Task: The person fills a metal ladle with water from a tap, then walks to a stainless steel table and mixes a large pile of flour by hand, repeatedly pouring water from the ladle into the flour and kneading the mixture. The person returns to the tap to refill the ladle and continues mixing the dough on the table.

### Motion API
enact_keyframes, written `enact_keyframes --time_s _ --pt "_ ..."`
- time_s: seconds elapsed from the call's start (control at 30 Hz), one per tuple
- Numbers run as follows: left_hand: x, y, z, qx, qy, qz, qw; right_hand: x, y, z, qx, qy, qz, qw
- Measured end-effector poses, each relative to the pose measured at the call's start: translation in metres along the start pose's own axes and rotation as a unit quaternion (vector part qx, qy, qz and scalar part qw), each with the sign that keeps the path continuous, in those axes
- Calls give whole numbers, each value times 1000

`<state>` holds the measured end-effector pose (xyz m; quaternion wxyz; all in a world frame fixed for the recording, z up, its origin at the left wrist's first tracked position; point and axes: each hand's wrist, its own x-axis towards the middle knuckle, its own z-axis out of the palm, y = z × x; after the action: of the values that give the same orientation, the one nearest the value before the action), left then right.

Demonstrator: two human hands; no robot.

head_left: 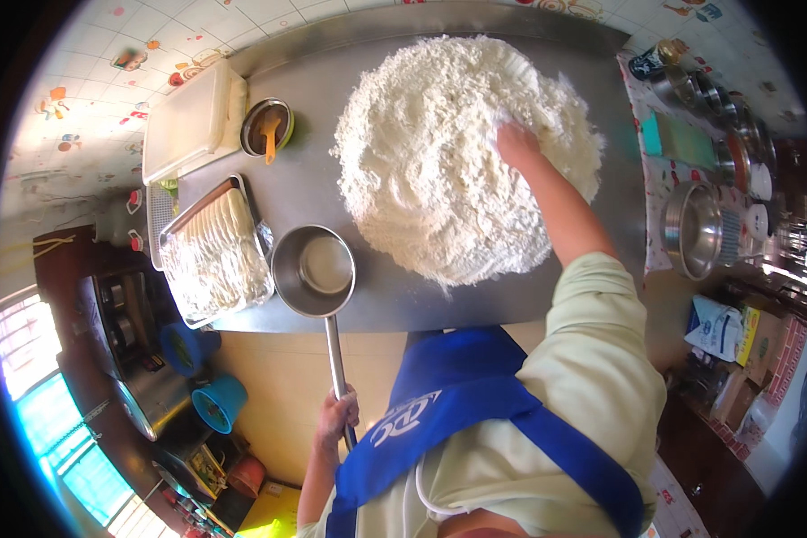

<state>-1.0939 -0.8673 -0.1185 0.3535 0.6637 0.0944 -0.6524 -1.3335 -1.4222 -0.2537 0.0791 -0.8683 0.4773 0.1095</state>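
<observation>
My left hand (337,413) grips the long handle of a stainless steel dipper (290,279). The dipper's bowl is over the front edge of a steel worktable (309,191); whether its pale bottom holds liquid is unclear. A wide heap of white flour (417,155), rough and clumpy on top, covers much of the table. My right hand (516,142) reaches into the upper right part of this heap. Flour coats and partly hides its fingers, so I cannot see if they hold anything.
Left on the table are a foil-lined tray of pale dough strips (225,218), a bowl (282,111) with an orange-handled utensil, and a lidded plastic box (185,128). Steel basins (696,232) stand at right. Two blue buckets (216,407) sit at lower left.
</observation>
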Motion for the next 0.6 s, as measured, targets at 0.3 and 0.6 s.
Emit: enact_keyframes --time_s 0.3,0.6 --pt "4 -2 -1 -15 -26 -6 1000 14 -94 31 83 -28 -60 994" --pt "3 2 -7 3 -23 -10 1000 -60 3 25 7 -23 -115 993"
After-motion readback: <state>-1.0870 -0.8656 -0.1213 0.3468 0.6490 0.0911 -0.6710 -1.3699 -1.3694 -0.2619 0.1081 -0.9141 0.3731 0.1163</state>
